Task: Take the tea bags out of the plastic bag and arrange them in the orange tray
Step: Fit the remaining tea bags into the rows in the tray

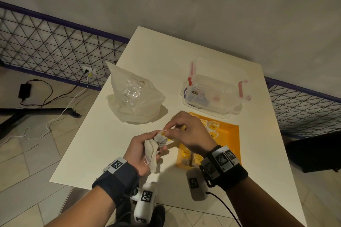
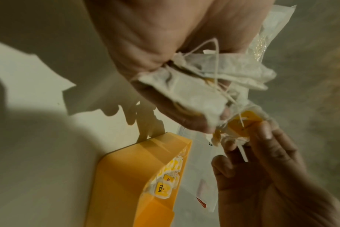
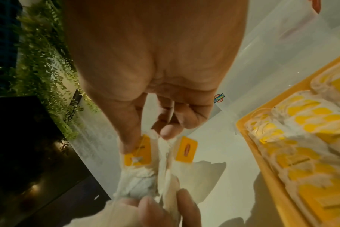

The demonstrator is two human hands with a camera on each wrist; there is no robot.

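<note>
White bench (image 1: 184,57), tiled floor, wire-mesh fence behind. Left hand (image 1: 142,151) — fingers curled round a bunch of tea bags (image 1: 152,153). Right hand (image 1: 188,132) — pinching one bag's yellow tag (image 3: 139,152), seen plainly only from the right wrist. Orange tray (image 1: 230,134), just right of the hands, part filled with bags. Plastic bag (image 1: 132,96) upright beyond. Clear container (image 1: 215,86) behind the tray.

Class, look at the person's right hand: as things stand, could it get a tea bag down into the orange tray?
Probably yes. The right hand pinches a tea bag tag beside the orange tray, with nothing between. But strings tangle it with the bundle in the left hand.
</note>
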